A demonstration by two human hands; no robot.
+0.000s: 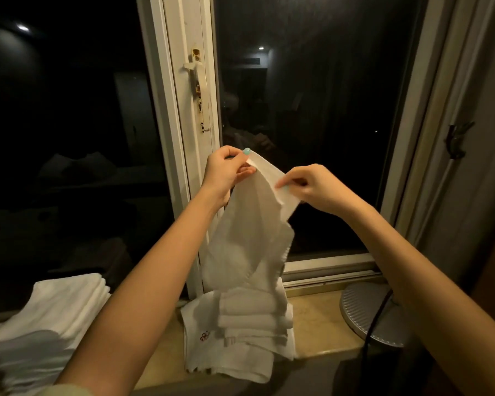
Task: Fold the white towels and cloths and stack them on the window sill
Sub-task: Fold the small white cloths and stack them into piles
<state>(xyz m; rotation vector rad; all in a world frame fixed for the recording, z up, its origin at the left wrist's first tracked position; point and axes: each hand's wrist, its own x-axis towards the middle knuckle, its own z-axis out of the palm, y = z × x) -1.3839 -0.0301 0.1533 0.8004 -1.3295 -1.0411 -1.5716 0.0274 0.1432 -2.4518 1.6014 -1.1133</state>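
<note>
A white cloth (246, 241) hangs in front of the window, held up by its top edge. My left hand (226, 170) pinches the upper left corner. My right hand (312, 187) pinches the same edge a little lower and to the right. The cloth's bottom end touches a pile of white cloths (252, 318) on the window sill (315, 318); the lowest one has a small red embroidered mark. A taller stack of folded white towels (55, 315) sits at the left end of the sill.
A round grey ribbed lamp base (366, 312) with a black cable stands on the sill's right end. The white window frame with a handle (196, 72) rises behind the cloth. The dark glass reflects the room. A curtain hangs at the right.
</note>
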